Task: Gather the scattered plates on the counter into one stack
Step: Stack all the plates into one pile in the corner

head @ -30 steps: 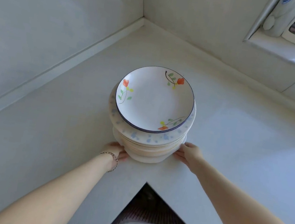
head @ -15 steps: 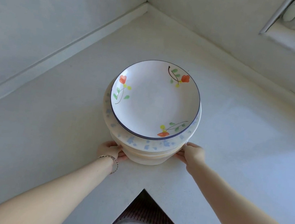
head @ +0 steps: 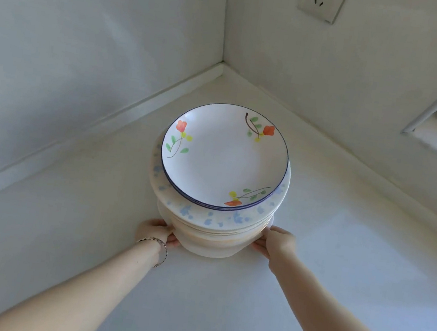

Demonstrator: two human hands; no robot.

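Stack (head: 213,230) between left hand (head: 154,230) and right hand (head: 280,241), palms hidden

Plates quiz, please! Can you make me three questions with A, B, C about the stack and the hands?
1. Where is the stack?
A) on the counter, near the wall corner
B) in a sink
C) on a chair

2. What colour is the rim of the top plate?
A) red
B) yellow
C) dark blue

3. What are the left hand and right hand doing?
A) waving
B) gripping the stack's base, one on each side
C) lifting the top plate

Answers: 1 A, the two walls meet just behind it; 2 C, a dark blue line runs round its edge; 3 B, fingers curl against the bottom on both sides.
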